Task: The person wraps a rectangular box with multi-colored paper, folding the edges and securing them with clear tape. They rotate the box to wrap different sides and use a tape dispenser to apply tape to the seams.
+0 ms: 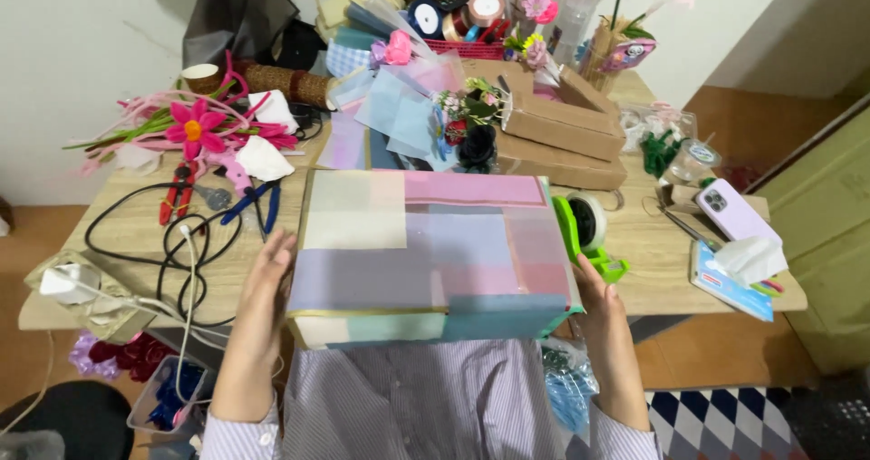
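Note:
A large box point(426, 251) covered in pastel patches of pink, lilac, blue and cream paper rests at the near edge of the wooden table point(652, 242). My left hand point(265, 292) presses flat against the box's left side. My right hand point(598, 310) holds the right side near the front corner. Both palms clamp the box between them. A green tape dispenser point(587, 235) stands just right of the box, close to my right hand.
Pliers and cutters point(217, 197), black and white cables point(172, 251) and a pink felt flower point(192, 129) lie to the left. Paper sheets point(399, 106), brown cardboard boxes point(553, 134) and ribbon rolls point(471, 11) crowd the back. A phone point(729, 208) and tissue point(752, 259) lie right.

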